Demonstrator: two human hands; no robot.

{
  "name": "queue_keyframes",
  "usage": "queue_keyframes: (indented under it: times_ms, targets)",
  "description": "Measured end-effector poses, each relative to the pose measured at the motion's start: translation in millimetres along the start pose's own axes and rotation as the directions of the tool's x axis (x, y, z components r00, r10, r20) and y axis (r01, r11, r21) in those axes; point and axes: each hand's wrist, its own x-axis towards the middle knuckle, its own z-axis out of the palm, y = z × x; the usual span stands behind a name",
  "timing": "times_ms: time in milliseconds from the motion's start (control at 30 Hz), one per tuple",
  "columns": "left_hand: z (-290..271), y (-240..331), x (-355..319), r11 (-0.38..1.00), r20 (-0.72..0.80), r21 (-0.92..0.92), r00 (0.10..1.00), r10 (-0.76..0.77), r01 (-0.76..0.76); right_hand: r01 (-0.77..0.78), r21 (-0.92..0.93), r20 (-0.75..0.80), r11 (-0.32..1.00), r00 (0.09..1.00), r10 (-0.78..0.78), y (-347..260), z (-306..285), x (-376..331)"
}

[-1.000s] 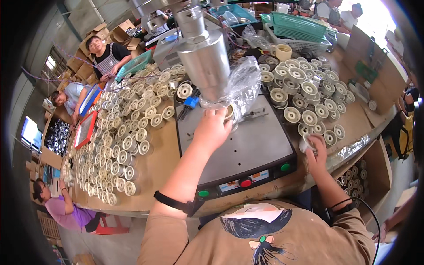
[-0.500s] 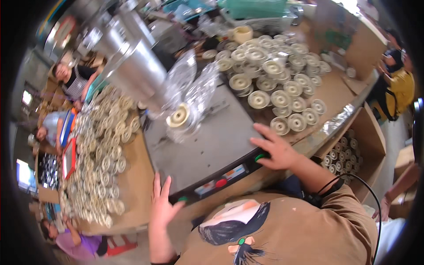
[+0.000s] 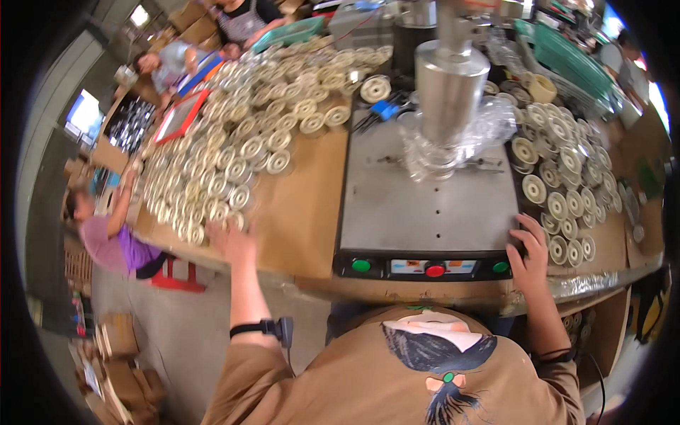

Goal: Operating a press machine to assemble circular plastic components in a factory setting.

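My left hand [image 3: 235,242] is at the near edge of a spread of cream round wheel-like discs [image 3: 251,147], its fingers stretched toward the closest ones. The fingers are a little blurred, and I see nothing gripped in them. Beside the right green button [image 3: 501,267] of a press, my right hand [image 3: 530,251] rests with its fingers apart at the corner of the grey metal plate [image 3: 389,212]. The press's shiny cylinder [image 3: 451,88] is down over crumpled clear plastic film [image 3: 489,131]. Whatever lies beneath the cylinder is hidden.
Another green button [image 3: 361,265] and a red one [image 3: 435,270] sit on the press front. More discs [image 3: 557,205] are heaped to the right. A red-rimmed tray [image 3: 182,117] stands far left. A person in purple [image 3: 106,230] sits left; others work behind. Cardboard boxes [image 3: 117,336] lie below left.
My left hand has left the press's left green button for the discs on the left. The cylinder has come down, hiding the disc that showed in the film. My view has turned left and levelled.
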Motion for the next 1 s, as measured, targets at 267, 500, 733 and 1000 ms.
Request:
queue_keyframes:
  times_ms: [267, 500, 733, 1000]
  targets:
    - [4.9, 48.4, -67.8, 0.644, 0.064, -0.76, 0.978, 0.199, -0.081, -0.125, 0.119, -0.051, 0.985, 0.99, 0.132, -47.6, 62.6, 131.8]
    - [-151.2, 210.9, -43.8, 0.217, -0.189, -0.9, 0.787, 0.588, -0.378, -0.364, 0.375, 0.078, 0.853, 0.929, 0.363, -70.5, 71.0, 170.5]
    - [-190.5, 323.6, -32.4, 0.118, -0.315, -0.709, 0.462, 0.829, -0.696, -0.135, 0.059, -0.374, 0.989, 0.916, 0.148, 11.7, 13.8, 60.2]
    - [-193.3, 288.4, -44.5, 0.249, -0.221, -0.658, 0.499, 0.838, -0.71, -0.174, -0.492, -0.235, 0.853, 0.97, 0.062, 63.9, -36.4, -31.1]
